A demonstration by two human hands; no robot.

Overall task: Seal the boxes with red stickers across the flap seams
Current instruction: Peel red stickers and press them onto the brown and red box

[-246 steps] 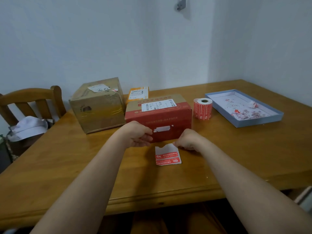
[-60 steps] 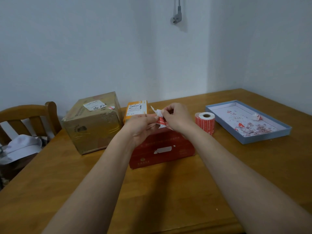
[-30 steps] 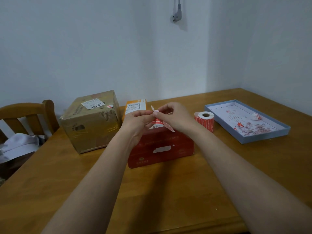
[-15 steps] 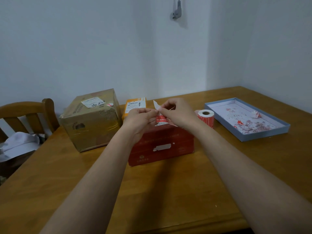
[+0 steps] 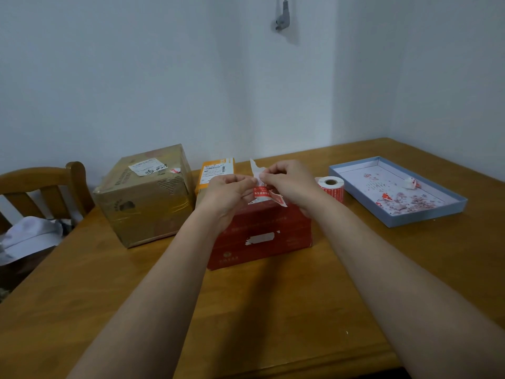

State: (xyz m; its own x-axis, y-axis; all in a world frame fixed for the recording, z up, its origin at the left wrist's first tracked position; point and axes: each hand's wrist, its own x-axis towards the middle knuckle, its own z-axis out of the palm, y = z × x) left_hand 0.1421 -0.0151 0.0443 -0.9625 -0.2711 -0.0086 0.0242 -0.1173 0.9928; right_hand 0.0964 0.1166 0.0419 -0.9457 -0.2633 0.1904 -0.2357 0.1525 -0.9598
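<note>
A wooden table [image 5: 273,310] fills the lower part of the view and meets the pale wall at a corner. On its left part stands a large brown cardboard box [image 5: 144,195] wrapped in clear tape, a white label on its top; a wooden chair [image 5: 41,184] stands past the table's left edge, with a white cap [image 5: 30,236] lying by it. At the far right lies a shallow blue tray [image 5: 426,214] scattered with red and white paper scraps. In the middle sits a red box [image 5: 262,233] with a torn white patch on its near face, and just behind it, to the left, a smaller orange box [image 5: 216,170] with a printed label. A roll of red stickers [image 5: 332,187] stands upright between the red box and the tray. Both forearms reach in from below, and the two hands meet above the red box's top. The left hand [image 5: 229,192] and the right hand [image 5: 289,184] each pinch the red sticker [image 5: 262,193] with curled fingers — it is held in the air between them, clear of the box, its white backing strip [image 5: 257,170] sticking upward from the fingertips.
</note>
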